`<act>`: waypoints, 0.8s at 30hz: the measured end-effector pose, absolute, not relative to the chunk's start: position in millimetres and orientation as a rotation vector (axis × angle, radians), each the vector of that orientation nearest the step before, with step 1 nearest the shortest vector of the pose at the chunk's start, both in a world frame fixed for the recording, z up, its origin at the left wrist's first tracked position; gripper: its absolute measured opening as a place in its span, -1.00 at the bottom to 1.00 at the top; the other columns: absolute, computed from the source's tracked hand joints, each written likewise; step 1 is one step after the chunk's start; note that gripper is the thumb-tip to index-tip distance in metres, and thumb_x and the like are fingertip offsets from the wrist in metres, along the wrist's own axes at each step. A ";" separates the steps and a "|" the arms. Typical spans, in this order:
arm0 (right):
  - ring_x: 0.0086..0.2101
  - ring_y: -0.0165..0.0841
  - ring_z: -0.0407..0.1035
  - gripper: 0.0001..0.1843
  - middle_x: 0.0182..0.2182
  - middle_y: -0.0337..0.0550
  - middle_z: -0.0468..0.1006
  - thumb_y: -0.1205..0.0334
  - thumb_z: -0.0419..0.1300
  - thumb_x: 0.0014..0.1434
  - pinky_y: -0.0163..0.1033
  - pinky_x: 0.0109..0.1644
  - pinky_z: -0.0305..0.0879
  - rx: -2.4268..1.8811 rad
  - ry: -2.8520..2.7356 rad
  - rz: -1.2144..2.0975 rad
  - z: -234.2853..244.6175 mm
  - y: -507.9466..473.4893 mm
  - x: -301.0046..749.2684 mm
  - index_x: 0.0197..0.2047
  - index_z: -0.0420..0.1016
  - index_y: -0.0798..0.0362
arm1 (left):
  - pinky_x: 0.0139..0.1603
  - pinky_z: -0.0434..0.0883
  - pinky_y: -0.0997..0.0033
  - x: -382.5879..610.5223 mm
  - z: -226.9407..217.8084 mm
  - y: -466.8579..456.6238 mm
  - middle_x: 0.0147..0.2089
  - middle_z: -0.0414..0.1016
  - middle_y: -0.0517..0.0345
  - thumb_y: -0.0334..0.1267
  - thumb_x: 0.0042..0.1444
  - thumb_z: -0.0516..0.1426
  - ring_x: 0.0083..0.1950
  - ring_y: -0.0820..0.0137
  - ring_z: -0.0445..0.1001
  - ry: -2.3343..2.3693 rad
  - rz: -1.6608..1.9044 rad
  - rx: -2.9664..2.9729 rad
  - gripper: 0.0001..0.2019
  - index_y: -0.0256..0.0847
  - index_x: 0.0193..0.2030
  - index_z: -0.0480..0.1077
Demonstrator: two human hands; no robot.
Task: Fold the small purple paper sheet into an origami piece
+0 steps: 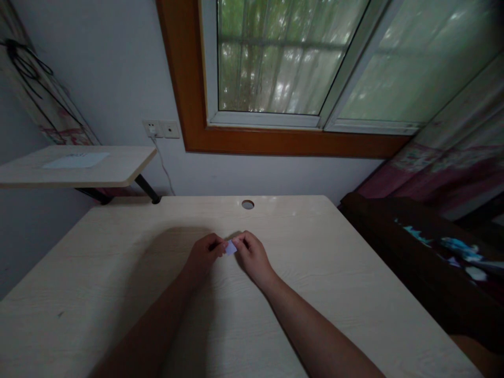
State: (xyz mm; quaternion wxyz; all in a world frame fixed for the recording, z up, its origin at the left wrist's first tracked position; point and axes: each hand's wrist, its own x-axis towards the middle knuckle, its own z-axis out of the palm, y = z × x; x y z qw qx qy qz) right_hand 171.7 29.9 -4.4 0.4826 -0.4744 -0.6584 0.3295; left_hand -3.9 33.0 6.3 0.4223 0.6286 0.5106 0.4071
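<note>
A small pale lilac piece of paper [231, 248] is pinched between both hands, over the middle of the light wooden desk [315, 252]. My left hand [202, 254] grips its left side between thumb and fingers. On the opposite side, the fingertips of my right hand [252, 252] are closed on its upper right edge. The fingers cover parts of the paper, so its full outline and any folds cannot be made out.
Behind the hands, a round cable hole [248, 205] opens near the desk's back edge. A raised shelf [106, 178] at the left carries a paper sheet [76, 160]. A window [275, 63] and wall sockets [160, 129] are beyond. Dark furniture with several items stands right.
</note>
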 end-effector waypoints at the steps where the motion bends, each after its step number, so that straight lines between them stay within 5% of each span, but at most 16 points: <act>1: -0.32 -0.32 0.37 -0.79 -0.40 -0.19 0.48 0.15 0.12 0.29 -0.24 -0.19 0.25 -1.154 -1.610 0.788 -4.0 29.7 171.4 -0.35 0.43 0.03 | -0.37 0.27 0.45 -3.8 6.3 32.8 -0.51 0.42 0.21 -0.07 0.11 0.15 -0.43 0.41 0.38 1.276 1.019 1.577 -0.74 -0.23 -0.45 0.43; 24: -0.33 -0.32 0.39 -0.75 -0.37 -0.15 0.53 0.06 0.16 0.25 -0.25 -0.21 0.28 -1.141 -1.521 0.850 -1.0 31.4 170.3 -0.29 0.55 0.03 | -0.34 0.27 0.44 -4.6 3.9 33.7 -0.46 0.40 0.21 -0.05 0.14 0.14 -0.41 0.41 0.35 1.365 1.119 1.638 -0.73 -0.21 -0.42 0.42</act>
